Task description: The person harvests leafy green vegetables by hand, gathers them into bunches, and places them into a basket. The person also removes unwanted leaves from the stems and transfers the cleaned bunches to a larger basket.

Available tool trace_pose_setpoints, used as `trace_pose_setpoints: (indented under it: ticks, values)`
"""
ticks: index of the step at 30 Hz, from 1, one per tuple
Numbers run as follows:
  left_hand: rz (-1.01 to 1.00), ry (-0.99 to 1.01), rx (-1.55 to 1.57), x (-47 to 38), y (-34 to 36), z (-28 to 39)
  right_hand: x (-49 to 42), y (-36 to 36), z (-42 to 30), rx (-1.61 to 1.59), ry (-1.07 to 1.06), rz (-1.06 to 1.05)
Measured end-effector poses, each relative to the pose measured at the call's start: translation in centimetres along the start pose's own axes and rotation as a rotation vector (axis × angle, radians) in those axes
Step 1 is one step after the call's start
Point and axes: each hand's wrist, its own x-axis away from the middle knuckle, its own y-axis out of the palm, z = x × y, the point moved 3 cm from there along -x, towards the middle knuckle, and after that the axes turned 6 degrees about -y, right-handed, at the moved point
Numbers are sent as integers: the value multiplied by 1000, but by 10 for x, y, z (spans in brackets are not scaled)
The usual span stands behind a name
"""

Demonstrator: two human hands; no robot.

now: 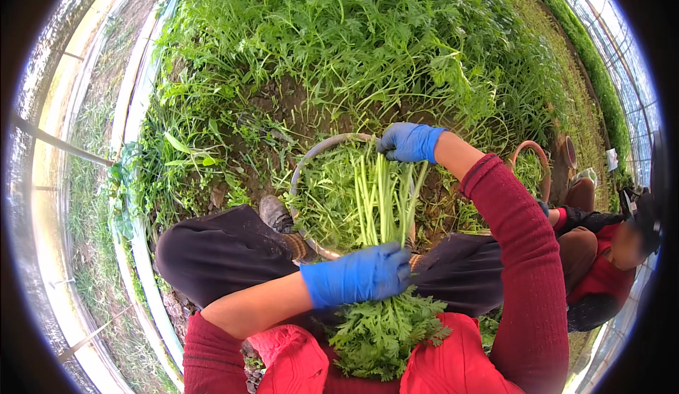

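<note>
My left hand [366, 276], in a blue glove, is closed around a bunch of leafy green stems [386, 203]. The cut ends point away from me and the feathery leaves [390, 335] hang against my chest. At the stem ends is my right hand [409, 142], gloved in blue, its fingers curled at the tips of some stems; whether it grips them is hard to tell. Below the bunch, between my feet, a round rimmed container [298, 174] holds loose cut greens [329, 197].
Dense leafy plants [371, 38] grow ahead, with cut stubble and soil nearer. A co-worker [604, 256] crouches at the right beside an orange-brown hoop-shaped rim [546, 166]. Plastic sheeting and a metal pole [58, 142] line the left side.
</note>
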Motion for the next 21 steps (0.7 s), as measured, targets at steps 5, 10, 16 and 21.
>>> trace_pose_setpoints:
  ticks: [5,10,16,21]
  values:
    - [320,-333,571,30,-34,-53,-7,12,23,-694,270,504]
    - [1100,-720,1071,94,-71,-70,11,16,43,-494,385,907]
    - [1265,-748,804,109,-83,-81,94,54,-8,100,417,286]
    - [737,-432,588,48,-84,-67,90,101,-100,-1511,-748,46]
